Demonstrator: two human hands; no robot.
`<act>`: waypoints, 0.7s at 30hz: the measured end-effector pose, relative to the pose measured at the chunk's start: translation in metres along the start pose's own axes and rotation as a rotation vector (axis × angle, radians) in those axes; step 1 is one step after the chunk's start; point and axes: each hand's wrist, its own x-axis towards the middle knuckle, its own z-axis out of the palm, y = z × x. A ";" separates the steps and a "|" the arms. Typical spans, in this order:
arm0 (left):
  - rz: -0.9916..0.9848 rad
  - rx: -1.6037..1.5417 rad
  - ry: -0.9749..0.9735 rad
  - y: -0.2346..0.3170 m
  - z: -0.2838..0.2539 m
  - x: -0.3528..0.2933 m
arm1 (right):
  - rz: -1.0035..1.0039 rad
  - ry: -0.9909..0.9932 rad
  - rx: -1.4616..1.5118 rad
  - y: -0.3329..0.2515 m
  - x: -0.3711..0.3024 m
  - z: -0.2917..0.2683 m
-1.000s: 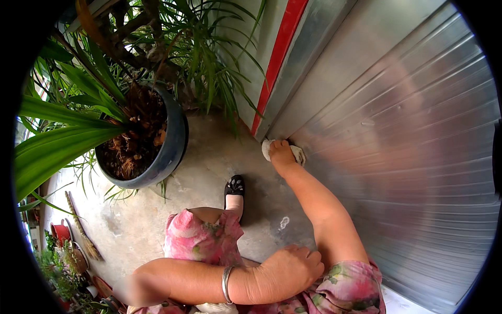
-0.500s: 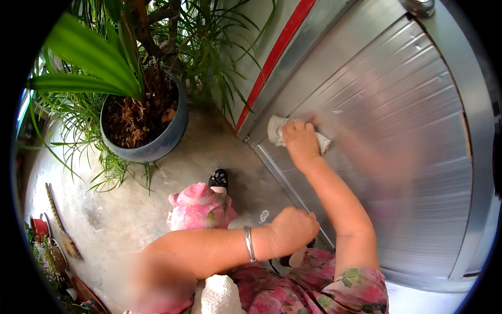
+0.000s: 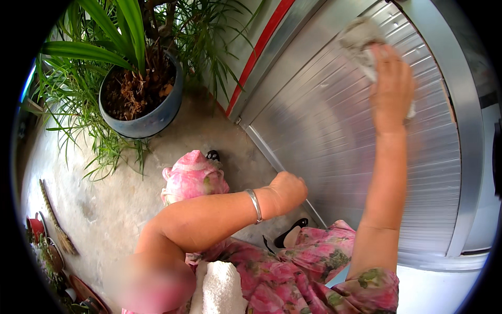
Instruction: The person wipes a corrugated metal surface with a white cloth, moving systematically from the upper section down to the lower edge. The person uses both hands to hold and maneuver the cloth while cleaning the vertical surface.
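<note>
My right hand [image 3: 391, 86] presses a crumpled, greyish-white cloth [image 3: 361, 41] against a silver ribbed metal door [image 3: 334, 131]. It is high on the panel, near its upper right part, and the fingers are closed over the cloth, slightly blurred. My left hand [image 3: 285, 193] is a loose fist below, close to the door's lower edge, with a silver bangle [image 3: 254, 206] on the wrist. Nothing sticks out of that fist, and its palm side is turned from view.
A blue pot [image 3: 141, 125] with a long-leaved green plant [image 3: 89, 51] stands on the concrete floor [image 3: 104, 209] at left. A straw broom [image 3: 57, 225] lies beyond it, near smaller pots. A red strip [image 3: 259, 49] runs beside the door frame. A white towel [image 3: 219, 290] hangs in front of me.
My right hand has moved the cloth up and to the right across the door, with the arm stretched farther. My left fist appears a little higher, and the whole view has shifted slightly.
</note>
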 end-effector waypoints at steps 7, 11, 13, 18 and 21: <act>0.024 -0.022 0.014 0.006 0.015 0.000 | -0.241 -0.327 0.067 -0.111 -0.051 0.085; 0.029 -0.072 0.019 0.013 0.006 -0.007 | -0.324 -0.420 0.152 -0.153 -0.085 0.118; 0.020 -0.110 0.042 0.018 0.006 -0.011 | -0.322 -0.448 0.267 -0.175 -0.105 0.137; 0.003 -0.020 0.079 0.023 0.011 -0.018 | -0.383 -0.609 0.396 -0.236 -0.163 0.188; -0.006 0.044 0.063 0.022 0.006 -0.019 | -0.423 -0.684 0.380 -0.262 -0.193 0.201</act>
